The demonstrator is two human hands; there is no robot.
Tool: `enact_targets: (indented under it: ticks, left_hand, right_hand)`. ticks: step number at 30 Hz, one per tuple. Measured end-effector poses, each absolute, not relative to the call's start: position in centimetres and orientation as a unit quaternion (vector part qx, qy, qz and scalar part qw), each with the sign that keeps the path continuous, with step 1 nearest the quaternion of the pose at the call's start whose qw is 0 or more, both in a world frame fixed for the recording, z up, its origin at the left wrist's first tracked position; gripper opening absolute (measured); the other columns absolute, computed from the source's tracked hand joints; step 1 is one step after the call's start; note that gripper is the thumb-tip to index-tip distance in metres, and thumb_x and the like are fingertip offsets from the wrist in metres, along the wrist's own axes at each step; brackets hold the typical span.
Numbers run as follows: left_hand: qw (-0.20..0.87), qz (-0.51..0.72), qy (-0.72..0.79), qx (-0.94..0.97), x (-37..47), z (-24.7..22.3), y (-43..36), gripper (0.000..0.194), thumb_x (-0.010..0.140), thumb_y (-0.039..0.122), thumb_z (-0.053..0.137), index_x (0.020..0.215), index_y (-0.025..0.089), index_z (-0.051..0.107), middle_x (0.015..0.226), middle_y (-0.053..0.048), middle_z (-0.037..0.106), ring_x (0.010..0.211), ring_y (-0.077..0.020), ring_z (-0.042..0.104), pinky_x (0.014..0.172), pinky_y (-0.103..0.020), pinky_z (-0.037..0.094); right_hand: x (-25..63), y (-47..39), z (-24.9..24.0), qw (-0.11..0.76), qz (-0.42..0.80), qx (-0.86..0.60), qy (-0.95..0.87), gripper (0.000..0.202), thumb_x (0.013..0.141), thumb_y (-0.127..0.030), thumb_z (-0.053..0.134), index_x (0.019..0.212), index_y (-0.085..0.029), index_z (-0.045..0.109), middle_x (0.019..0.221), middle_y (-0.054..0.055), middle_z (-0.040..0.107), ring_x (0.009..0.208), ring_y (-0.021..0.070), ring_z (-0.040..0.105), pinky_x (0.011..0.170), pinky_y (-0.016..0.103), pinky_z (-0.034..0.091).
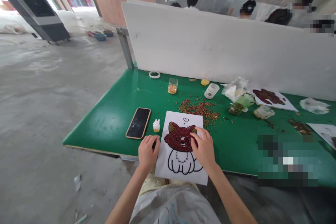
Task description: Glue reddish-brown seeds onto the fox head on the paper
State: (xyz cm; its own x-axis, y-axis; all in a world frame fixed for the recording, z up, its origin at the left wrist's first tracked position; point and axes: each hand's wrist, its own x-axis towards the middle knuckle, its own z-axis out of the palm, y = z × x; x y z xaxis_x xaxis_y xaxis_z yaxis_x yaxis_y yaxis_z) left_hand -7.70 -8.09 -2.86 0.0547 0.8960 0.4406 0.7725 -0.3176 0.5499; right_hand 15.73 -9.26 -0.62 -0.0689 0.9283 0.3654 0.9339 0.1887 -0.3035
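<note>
A white sheet with a fox-like animal outline lies at the table's front edge; its head is covered in dark red grains and its ears partly in greenish-brown ones. My left hand rests by the sheet's left edge, fingers curled together; what they hold, if anything, is hidden. My right hand is over the sheet's right side, thumb and forefinger apart near the animal's right ear and cheek, with nothing visible between them. A small white bottle and a phone are left of the sheet. Loose red and green grains lie behind it.
Behind are a cup of yellow kernels, a tape roll, a tipped clear cup and a plastic bag. Another grain picture lies right. A white partition borders the green table; people sit beyond it.
</note>
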Motion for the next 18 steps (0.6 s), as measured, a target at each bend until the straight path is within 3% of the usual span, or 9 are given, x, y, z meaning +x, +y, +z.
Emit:
enact_targets:
  ticks: [6,18]
  left_hand:
    - [0.082,0.374,0.577,0.721,-7.69,-2.85,-8.08,0.017,0.088,0.023,0.045,0.086,0.019,0.062,0.080,-0.004,0.065,0.078,-0.0175,0.058,0.073,-0.030,0.045]
    - [0.084,0.373,0.579,0.720,-7.68,-2.91,-8.11,0.017,0.088,0.024,0.045,0.086,0.020,0.061,0.080,-0.004,0.065,0.078,-0.0181,0.058,0.072,-0.030,0.045]
  right_hand:
    - [16.32,-9.18,-1.13,0.226,0.004,-0.595,-0.771,0.026,0.086,-0.017,0.046,0.097,-0.022,0.069,0.134,0.008,0.049,0.128,0.0285,0.036,0.099,0.047,0.036]
    - [15.51,-9.16,-1.12,0.200,-0.010,-0.588,-0.783,0.031,0.088,-0.017,0.041,0.101,-0.020,0.069,0.138,0.007,0.047,0.129,0.0293,0.036,0.099,0.049,0.037]
